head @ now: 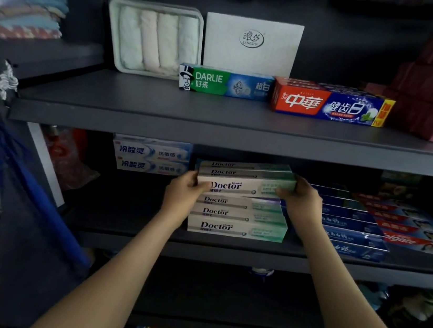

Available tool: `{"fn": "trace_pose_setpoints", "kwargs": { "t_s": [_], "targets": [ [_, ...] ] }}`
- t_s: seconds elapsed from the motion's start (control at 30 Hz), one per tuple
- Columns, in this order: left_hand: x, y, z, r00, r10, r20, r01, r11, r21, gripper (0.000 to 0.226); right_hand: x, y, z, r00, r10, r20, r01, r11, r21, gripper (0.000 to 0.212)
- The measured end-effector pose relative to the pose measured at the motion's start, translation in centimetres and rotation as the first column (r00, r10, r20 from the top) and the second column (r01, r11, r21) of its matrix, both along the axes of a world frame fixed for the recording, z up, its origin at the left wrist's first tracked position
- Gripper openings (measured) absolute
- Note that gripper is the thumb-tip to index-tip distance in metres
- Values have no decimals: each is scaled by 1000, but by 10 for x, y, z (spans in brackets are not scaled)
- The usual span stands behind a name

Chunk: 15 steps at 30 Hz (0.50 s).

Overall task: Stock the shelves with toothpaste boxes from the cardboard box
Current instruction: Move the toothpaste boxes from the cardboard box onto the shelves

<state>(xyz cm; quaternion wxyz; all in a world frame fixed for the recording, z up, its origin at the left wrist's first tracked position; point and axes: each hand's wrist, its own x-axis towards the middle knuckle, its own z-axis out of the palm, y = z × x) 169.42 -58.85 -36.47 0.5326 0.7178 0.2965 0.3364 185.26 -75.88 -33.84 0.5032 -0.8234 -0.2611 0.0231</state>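
Dim room, dark grey metal shelving. On the middle shelf (120, 214) lies a stack of Doctor boxes (235, 218). Just above that stack the left hand (184, 190) and right hand (301, 199) hold a bundle of Doctor toothpaste boxes (243, 184), each grip curled round one end. Right of the stack lie blue boxes (352, 228). Above the stack, the upper shelf (162, 107) carries a Darlie box (224, 82).

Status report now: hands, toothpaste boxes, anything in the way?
Left hand and right hand grip ends of Doctor boxes. Held just over the stack, middle shelf. No obstacle seen.
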Motion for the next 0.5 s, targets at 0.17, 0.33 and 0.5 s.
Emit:
{"fn": "trace_pose_setpoints", "kwargs": {
  "t_s": [0.17, 0.33, 0.5],
  "targets": [
    [10, 17, 3, 1000, -21, -17, 22, 1000, 7, 23, 8, 18, 0, 1000, 12, 13, -11, 997, -74, 30],
    [24, 25, 1, 997, -12, -70, 15, 999, 37, 27, 16, 32, -4, 1000, 1, 0, -1, 993, -114, 29],
    [28, 26, -1, 997, -15, -75, 18, 999, 42, 33, 21, 37, -13, 999, -14, -39, 9, 993, -120, 40]
  ]
}}
